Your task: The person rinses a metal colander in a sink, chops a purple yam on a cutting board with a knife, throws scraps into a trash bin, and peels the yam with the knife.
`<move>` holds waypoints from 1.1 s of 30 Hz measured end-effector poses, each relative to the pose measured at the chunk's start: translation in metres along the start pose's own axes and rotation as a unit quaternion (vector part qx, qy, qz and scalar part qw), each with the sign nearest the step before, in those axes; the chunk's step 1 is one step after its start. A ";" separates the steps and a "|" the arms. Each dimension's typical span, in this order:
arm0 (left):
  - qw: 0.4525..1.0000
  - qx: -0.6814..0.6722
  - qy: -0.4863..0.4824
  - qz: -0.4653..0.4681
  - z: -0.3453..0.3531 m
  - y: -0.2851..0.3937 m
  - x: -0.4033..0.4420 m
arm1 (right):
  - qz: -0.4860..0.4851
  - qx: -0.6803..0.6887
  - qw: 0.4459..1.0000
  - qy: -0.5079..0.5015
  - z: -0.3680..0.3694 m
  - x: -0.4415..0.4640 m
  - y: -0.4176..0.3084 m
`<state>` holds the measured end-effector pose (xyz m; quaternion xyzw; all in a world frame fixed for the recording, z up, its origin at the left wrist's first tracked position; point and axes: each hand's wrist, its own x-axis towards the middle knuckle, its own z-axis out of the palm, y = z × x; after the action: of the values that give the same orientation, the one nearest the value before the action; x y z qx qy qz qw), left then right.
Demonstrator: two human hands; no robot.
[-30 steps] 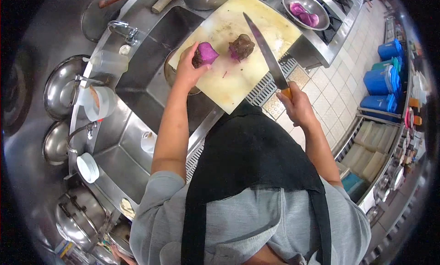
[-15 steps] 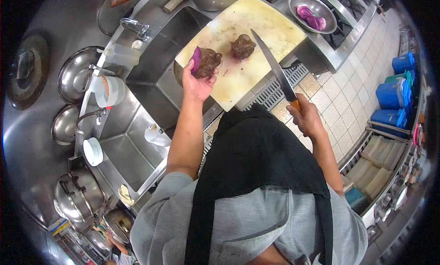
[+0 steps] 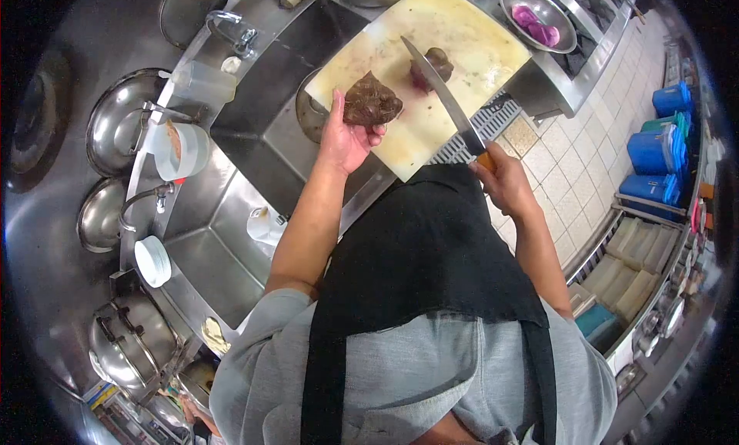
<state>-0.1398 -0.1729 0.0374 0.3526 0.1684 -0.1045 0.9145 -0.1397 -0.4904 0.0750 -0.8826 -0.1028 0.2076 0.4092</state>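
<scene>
Holding a rough brown root (image 3: pixel 372 101) from below and from its left side, the left hand (image 3: pixel 344 143) has its fingers clamped on it, over the left part of a yellowish-white cutting board (image 3: pixel 493 58). The fingers of the right hand (image 3: pixel 506 183) are closed around the orange-brown handle of a long knife (image 3: pixel 456 110), whose blade slants up and leftward above the board. Along its upper part the blade passes in front of a second brown root (image 3: pixel 440 58), which lies on the board with a reddish-purple side showing; whether blade and root touch cannot be told. The board reaches over one side of a steel sink (image 3: pixel 250 98). Beyond the board's right corner, a metal bowl (image 3: pixel 564 20) with purple pieces (image 3: pixel 545 35) inside rests on a stove (image 3: pixel 567 87). Left of the left forearm is a second sink (image 3: pixel 196 252), with a white jug (image 3: pixel 263 226) near its right edge. Blue bins (image 3: pixel 653 154) stand at the far right, across the tiled floor (image 3: pixel 566 172).
</scene>
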 end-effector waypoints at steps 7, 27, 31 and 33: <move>0.999 0.039 0.015 0.022 -0.011 0.020 0.006 | 0.038 0.023 0.999 -0.014 0.001 0.006 -0.005; 0.789 0.554 0.255 0.070 -0.019 0.066 0.076 | 0.169 0.100 0.979 0.060 -0.015 0.001 0.000; 0.587 0.689 0.272 0.327 -0.013 0.062 0.074 | 0.185 0.095 0.977 0.055 -0.017 -0.002 -0.002; 0.650 0.658 0.216 0.313 0.025 0.064 0.067 | 0.187 0.092 0.976 0.066 -0.016 0.000 0.004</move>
<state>-0.0523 -0.1479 0.0684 0.9062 0.1277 0.1832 0.3591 -0.1320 -0.5043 0.0810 -0.8563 0.1108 0.2300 0.4490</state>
